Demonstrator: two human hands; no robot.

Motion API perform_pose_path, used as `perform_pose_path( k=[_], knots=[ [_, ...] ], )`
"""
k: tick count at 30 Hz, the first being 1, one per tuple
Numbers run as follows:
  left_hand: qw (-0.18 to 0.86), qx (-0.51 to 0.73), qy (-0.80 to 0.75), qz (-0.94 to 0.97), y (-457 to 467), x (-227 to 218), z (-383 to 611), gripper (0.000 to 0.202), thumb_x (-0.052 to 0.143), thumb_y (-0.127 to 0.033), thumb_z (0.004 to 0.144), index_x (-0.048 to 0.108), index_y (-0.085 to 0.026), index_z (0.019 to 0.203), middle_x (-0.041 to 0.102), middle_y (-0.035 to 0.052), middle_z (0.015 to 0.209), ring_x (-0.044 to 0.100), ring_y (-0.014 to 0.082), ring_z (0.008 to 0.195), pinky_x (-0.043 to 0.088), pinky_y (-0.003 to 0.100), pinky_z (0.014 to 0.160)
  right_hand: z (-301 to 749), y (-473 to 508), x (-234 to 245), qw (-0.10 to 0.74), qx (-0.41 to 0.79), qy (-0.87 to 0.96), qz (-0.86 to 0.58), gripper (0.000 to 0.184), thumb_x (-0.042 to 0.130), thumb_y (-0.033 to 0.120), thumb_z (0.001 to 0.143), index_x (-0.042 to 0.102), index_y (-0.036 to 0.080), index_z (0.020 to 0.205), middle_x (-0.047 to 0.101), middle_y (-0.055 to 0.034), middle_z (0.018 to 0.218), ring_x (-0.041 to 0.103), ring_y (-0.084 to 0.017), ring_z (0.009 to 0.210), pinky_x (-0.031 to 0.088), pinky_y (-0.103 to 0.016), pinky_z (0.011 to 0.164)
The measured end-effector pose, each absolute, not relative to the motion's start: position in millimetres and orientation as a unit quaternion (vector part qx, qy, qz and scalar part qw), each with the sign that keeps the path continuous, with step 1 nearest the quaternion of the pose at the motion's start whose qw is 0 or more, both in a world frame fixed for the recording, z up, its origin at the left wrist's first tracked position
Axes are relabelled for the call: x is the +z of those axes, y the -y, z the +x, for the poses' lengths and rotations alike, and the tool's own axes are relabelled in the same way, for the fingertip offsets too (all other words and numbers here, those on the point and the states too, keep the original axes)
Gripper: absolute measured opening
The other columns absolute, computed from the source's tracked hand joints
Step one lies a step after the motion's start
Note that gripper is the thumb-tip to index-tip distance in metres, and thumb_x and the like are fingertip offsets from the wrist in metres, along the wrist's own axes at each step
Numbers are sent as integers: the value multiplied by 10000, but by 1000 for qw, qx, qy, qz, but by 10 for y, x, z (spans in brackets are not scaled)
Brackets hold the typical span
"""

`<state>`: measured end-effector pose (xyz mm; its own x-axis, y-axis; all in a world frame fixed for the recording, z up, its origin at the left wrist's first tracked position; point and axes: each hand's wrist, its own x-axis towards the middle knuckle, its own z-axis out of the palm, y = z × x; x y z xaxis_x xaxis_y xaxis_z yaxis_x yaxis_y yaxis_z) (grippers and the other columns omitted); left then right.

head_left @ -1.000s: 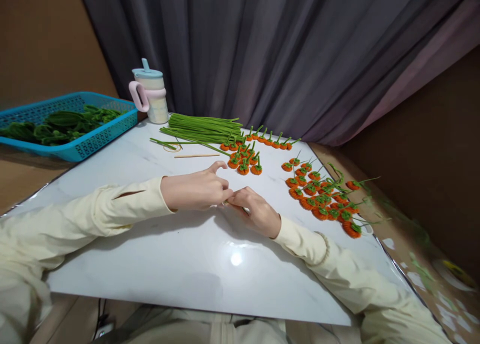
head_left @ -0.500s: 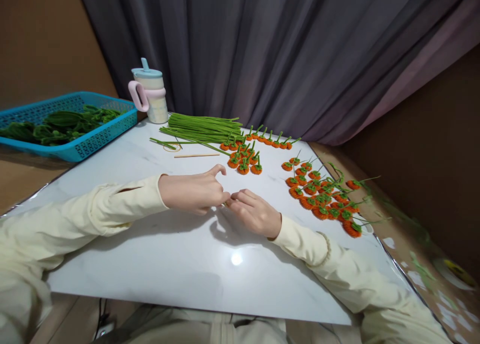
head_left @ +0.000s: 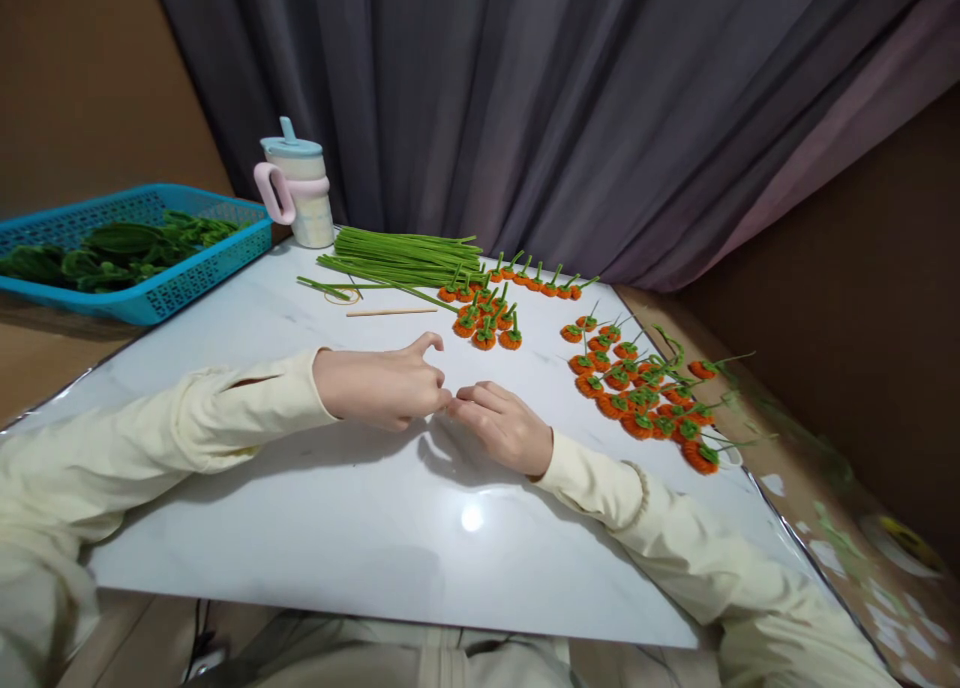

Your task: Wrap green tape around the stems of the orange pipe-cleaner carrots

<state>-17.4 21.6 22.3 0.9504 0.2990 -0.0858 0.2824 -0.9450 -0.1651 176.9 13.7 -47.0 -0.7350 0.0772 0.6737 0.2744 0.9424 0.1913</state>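
Observation:
Over the middle of the white table [head_left: 300, 528], my left hand [head_left: 386, 386] and my right hand [head_left: 506, 428] meet at the fingertips. Both are closed in a pinch, and whatever sits between the fingers is hidden or too small to name. The left index finger is crooked upward. Just beyond the hands stands a cluster of small orange fuzzy pumpkins with green stems [head_left: 484, 338]. A thin wooden stick [head_left: 391, 313] lies behind my left hand, close to a thin loop [head_left: 341, 296]. Farther back rests a bundle of green pipe cleaners [head_left: 405, 253].
More orange pumpkins [head_left: 637, 423] with thin green tails spread along the table's right side. At the back left stand a tumbler [head_left: 311, 213] with a pink handle and a blue basket [head_left: 157, 303] of green fuzzy pieces. A grey curtain [head_left: 465, 98] hangs behind. Scraps [head_left: 829, 558] lie beyond the right edge.
The fingertips of both hands have shifted slightly and still meet. The small bit glimpsed between them earlier is now hidden. The whole view has moved a little; the objects on the table stay put.

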Motion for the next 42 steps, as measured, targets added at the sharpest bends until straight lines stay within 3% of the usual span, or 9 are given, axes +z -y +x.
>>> perform_pose_path(
  k=[8,12,16,21,26,30,34,38,42],
  knots=[
    [41,77,143,-986,-206,259,-183,214,472,12,664,552,-164,756,613,-4,617,480,116,464,233,419,925,1774,-118,-445,353,-136,925,-42,131,384,55,863,462,136,931,580,-82,752,520,-171,734,468,-311,647],
    [16,44,155,-987,-201,248,-158,107,488,-119,823,552,-165,751,638,17,693,531,129,553,251,396,901,1785,-118,-465,355,-60,928,-95,150,371,63,863,471,129,952,568,-88,743,506,-163,691,475,-292,616],
    [13,45,173,-984,-209,202,-146,100,509,-190,856,574,-144,795,645,28,693,536,136,549,255,398,902,1775,-117,-520,376,48,911,-163,150,419,112,873,466,161,1006,590,-70,776,552,-153,715,493,-278,643],
    [32,55,177,-982,-232,172,-180,155,450,-44,800,561,-151,805,623,3,629,497,124,504,256,383,900,1732,-67,-551,390,197,874,-213,223,478,157,871,374,201,1063,643,-53,878,630,-140,816,504,-259,700],
    [-8,62,176,-982,-226,166,-166,199,434,8,716,520,-160,776,596,-12,598,462,126,479,300,339,829,1712,-16,-504,372,317,827,-278,247,530,193,838,361,204,1018,667,-42,845,607,-124,701,481,-259,650],
    [-113,35,182,-976,-258,130,-159,179,413,-16,772,497,-173,789,577,-9,619,474,143,548,327,276,724,1744,-36,-472,365,483,735,-307,343,609,262,788,375,205,1034,639,-11,800,603,-121,693,474,-280,690],
    [-285,-9,226,-931,-327,103,-177,111,414,-173,874,479,-172,784,528,-13,545,473,139,512,336,226,561,1802,-100,-455,344,655,622,-255,445,699,294,713,396,209,1027,596,17,796,650,-139,659,499,-301,668],
    [-449,-31,229,-863,-333,53,-155,199,366,-337,927,457,-169,872,482,-54,470,428,101,398,342,198,469,1870,-163,-434,320,713,586,-213,467,718,242,695,414,195,1047,626,15,760,637,-136,582,499,-299,621],
    [-625,-90,232,-740,-277,-130,-111,279,419,-459,893,420,-181,879,387,-104,400,401,91,346,307,183,406,1924,-213,-425,302,740,571,-188,456,716,236,692,435,172,1045,655,-7,717,583,-108,531,450,-242,547]
  ],
)
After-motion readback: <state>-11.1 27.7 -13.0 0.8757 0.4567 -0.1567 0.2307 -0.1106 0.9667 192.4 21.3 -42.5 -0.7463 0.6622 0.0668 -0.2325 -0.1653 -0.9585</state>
